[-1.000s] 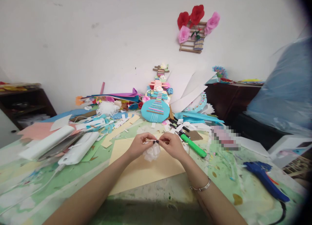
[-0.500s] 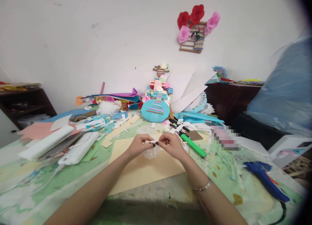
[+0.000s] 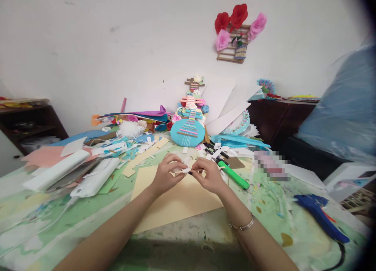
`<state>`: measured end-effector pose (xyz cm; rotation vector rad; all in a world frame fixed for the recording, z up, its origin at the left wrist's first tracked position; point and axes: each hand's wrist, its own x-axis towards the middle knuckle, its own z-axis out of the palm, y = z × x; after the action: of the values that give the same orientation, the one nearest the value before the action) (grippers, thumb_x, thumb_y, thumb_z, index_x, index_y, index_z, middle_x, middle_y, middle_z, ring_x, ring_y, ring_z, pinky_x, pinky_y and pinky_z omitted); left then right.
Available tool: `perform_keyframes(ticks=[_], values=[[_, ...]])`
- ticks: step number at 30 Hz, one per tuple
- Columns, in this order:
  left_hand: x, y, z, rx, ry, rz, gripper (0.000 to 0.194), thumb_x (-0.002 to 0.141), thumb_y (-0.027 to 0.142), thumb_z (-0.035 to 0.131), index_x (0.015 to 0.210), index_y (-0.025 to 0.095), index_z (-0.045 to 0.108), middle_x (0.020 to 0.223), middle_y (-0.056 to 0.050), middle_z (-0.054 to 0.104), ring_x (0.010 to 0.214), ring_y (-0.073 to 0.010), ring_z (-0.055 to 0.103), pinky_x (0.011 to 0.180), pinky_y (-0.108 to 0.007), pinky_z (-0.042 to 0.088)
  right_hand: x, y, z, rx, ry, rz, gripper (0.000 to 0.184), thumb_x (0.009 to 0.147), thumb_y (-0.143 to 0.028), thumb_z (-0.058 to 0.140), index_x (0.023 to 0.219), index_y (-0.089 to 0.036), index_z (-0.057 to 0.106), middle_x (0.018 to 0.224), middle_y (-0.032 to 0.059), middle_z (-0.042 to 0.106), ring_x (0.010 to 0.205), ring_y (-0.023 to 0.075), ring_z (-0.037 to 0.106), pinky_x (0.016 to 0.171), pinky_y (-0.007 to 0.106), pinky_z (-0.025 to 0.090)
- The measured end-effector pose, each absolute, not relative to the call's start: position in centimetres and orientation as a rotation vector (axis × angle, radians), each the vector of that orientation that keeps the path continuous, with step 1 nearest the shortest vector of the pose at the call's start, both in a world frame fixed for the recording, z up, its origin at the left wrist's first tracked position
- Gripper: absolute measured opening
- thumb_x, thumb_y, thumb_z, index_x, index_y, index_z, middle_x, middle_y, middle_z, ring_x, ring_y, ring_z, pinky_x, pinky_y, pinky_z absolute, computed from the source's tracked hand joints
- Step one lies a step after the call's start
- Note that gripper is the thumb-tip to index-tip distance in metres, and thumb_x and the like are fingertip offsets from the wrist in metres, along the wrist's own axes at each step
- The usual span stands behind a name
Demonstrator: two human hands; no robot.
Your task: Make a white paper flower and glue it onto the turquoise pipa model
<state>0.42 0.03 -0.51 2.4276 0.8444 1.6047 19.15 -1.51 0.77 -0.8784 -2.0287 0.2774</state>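
Note:
Above a cream sheet of card (image 3: 176, 208), both of my hands meet at a thin pale stick. The thumb and fingers of my right hand (image 3: 209, 176) are pinched round the stick (image 3: 221, 168), whose end pokes out past the knuckles. My left hand (image 3: 167, 176) curls its thumb and fingers at a small piece of thin white paper (image 3: 186, 170), which lies around the stick's other end. Part of the paper is hidden behind the left fingers. A green glue-gun-like or knife-like tool (image 3: 235, 176) lies just right of my right hand.
A blue paper lute-shaped craft (image 3: 187, 133) stands at the back against the wall. On the left lie white boxy devices (image 3: 96, 179) with a cable and paper scraps. A blue glue gun (image 3: 320, 216) rests at the right. Black pens (image 3: 216, 151) lie beyond the right hand.
The white paper that hung below the fingers is now up between and behind them. My left hand has turned upward slightly, its fingers raised; the right hand keeps its grip.

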Motion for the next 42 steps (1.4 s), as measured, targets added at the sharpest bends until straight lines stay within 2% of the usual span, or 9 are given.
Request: perform_keyframes(ticks=[7, 25, 32, 38, 42], values=[[0.0, -0.5, -0.2, 2.694, 0.749, 1.812, 0.013, 0.073, 0.013, 0.063, 0.081, 0.023, 0.067, 0.079, -0.005, 0.061, 0.084, -0.0196, 0.053, 0.076, -0.036, 0.046, 19.1, -2.0, 0.8, -0.735, -2.036, 0.143, 0.011, 0.081, -0.024, 0.055, 0.072, -0.019, 0.056, 0.068, 0.0031, 0.056, 0.065, 0.0153, 0.052, 0.058, 0.026, 0.04], [0.1, -0.4, -0.1, 2.59, 0.672, 1.776, 0.009, 0.075, 0.014, 0.064, 0.077, 0.022, 0.067, 0.075, -0.004, 0.063, 0.078, -0.0178, 0.055, 0.071, -0.033, 0.046, 19.0, -2.1, 0.8, -0.749, -2.044, 0.077, 0.009, 0.081, -0.024, 0.055, 0.073, -0.019, 0.056, 0.069, 0.0029, 0.057, 0.064, 0.0148, 0.052, 0.06, 0.027, 0.04], [0.4, -0.6, 0.2, 2.507, 0.706, 1.643, 0.009, 0.072, 0.013, 0.065, 0.074, 0.021, 0.067, 0.073, -0.005, 0.069, 0.08, -0.0195, 0.055, 0.077, -0.035, 0.047, 19.0, -2.1, 0.8, -0.763, -2.044, 0.073, 0.013, 0.083, -0.026, 0.054, 0.072, -0.019, 0.055, 0.067, 0.0017, 0.055, 0.058, 0.0128, 0.047, 0.056, 0.026, 0.036], [0.5, -0.8, 0.5, 2.339, 0.754, 1.547, 0.009, 0.069, 0.01, 0.064, 0.071, 0.019, 0.065, 0.065, -0.004, 0.064, 0.073, -0.0187, 0.053, 0.068, -0.031, 0.046, 19.1, -1.9, 0.6, -0.789, -2.01, 0.114, 0.014, 0.083, -0.027, 0.055, 0.071, -0.019, 0.055, 0.068, 0.0015, 0.055, 0.056, 0.0116, 0.046, 0.054, 0.025, 0.036], [0.5, -1.1, 0.7, 2.205, 0.832, 1.404, 0.004, 0.068, 0.013, 0.064, 0.07, 0.017, 0.065, 0.068, -0.004, 0.06, 0.072, -0.018, 0.055, 0.066, -0.029, 0.045, 19.1, -1.8, 0.6, -0.818, -1.988, 0.142, 0.016, 0.084, -0.029, 0.055, 0.071, -0.019, 0.056, 0.068, 0.0015, 0.055, 0.056, 0.0116, 0.046, 0.054, 0.025, 0.037]])
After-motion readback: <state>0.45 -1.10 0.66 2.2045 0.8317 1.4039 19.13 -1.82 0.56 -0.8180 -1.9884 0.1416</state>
